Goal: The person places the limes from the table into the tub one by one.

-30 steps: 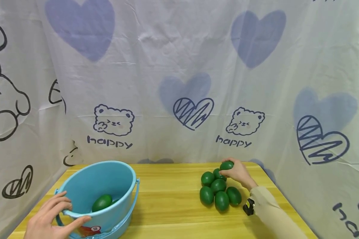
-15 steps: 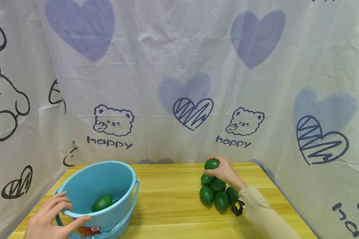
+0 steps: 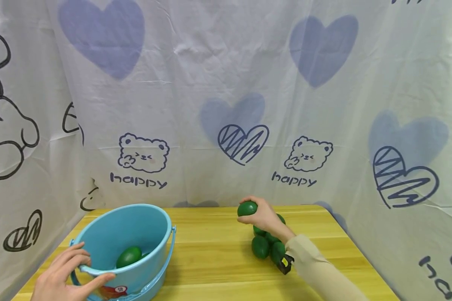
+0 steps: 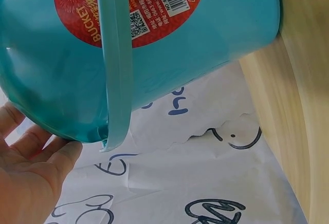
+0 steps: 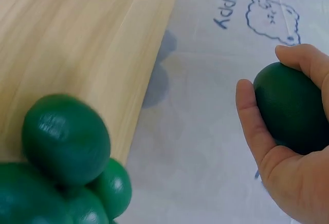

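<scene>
My right hand grips a smooth, dark green oval fruit between thumb and fingers, raised beyond and left of the fruit pile. In the right wrist view the held fruit sits in the curve of the hand. My left hand holds the rim of a light blue bucket at its near left side. Inside the bucket lies a green fruit, with part of another beside it. The left wrist view shows the fingers at the rim, below the bucket's handle.
Several more green fruits lie clustered on the yellow wooden table, partly hidden by my right forearm. A white printed cloth hangs behind the table and along both sides. A red label is on the bucket's outside.
My right hand has carried the green fruit leftward from the back of the pile, past its left side. The left hand stays on the bucket rim.
</scene>
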Demonstrator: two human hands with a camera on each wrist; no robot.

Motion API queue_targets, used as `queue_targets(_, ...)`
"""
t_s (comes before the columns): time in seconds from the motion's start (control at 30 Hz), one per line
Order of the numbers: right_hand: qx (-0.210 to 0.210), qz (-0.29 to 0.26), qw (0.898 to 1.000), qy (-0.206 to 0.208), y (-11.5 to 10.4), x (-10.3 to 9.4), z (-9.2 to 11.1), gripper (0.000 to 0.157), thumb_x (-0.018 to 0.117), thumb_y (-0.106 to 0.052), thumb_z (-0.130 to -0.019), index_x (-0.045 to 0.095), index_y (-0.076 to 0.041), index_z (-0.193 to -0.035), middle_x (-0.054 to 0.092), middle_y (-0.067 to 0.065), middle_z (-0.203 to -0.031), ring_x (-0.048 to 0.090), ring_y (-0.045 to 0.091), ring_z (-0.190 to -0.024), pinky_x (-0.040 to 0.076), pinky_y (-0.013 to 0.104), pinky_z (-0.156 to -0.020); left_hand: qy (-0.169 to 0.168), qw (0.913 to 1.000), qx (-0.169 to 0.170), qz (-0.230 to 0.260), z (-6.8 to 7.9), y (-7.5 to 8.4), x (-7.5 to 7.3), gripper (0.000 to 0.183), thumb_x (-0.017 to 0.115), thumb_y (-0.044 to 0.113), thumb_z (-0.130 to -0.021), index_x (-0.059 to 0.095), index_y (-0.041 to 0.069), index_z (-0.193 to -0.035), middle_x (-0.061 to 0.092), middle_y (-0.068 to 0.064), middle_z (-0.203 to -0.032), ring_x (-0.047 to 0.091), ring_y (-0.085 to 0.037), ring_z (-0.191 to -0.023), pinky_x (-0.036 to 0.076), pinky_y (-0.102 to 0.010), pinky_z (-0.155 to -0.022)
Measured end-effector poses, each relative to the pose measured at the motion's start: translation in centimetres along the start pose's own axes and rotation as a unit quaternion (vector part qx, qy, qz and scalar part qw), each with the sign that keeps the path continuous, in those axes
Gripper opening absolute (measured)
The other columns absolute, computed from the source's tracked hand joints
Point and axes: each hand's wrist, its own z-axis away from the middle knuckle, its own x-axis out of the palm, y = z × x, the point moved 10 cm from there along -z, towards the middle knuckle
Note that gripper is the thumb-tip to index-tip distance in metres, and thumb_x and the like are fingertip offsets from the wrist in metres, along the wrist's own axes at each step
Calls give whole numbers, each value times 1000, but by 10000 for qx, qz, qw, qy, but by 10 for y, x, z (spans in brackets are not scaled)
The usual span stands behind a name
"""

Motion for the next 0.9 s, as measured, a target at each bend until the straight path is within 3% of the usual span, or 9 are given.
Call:
queue_targets(0.17, -247, 131, 9993, -243, -18, 15, 1, 46, 83, -27, -78, 63, -29, -119, 61, 8, -120, 64, 21, -87, 57, 35, -69, -11, 10000, -50, 42, 1, -1, 1, 56, 99, 44, -37, 58, 21, -67, 64, -1, -83, 30, 31, -106, 20, 7, -82)
queue_targets(0.27, -409, 97, 9984, -373, -30, 24, 0, 45, 83, -27, -78, 64, -29, -118, 62, 8, -120, 64, 21, -89, 57, 36, -70, -45, 9998, -188, -8, 1, -2, 1, 56, 99, 45, -38, 58, 21, -67, 65, -1, -85, 31, 31, -104, 25, 4, -79)
queue_targets(0.47, -590, -194, 9966, -539, -53, 40, 0, 45, 83, -26, -78, 64, -29, -118, 61, 6, -122, 63, 21, -91, 57, 36, -73, -68, 9991, -407, -107, 3, -5, 1, 56, 99, 47, -38, 60, 20, -68, 67, -2, -87, 35, 27, -102, 26, 3, -78)
queue_targets(0.9, -945, -362, 9913, -846, -95, 62, 4, 44, 82, -27, -79, 64, -30, -118, 61, 3, -120, 63, 20, -93, 57, 36, -75, 90, 9998, -116, 132, 2, 0, 0, 56, 100, 40, -37, 58, 19, -68, 65, -3, -86, 28, 33, -107, 17, 9, -85)
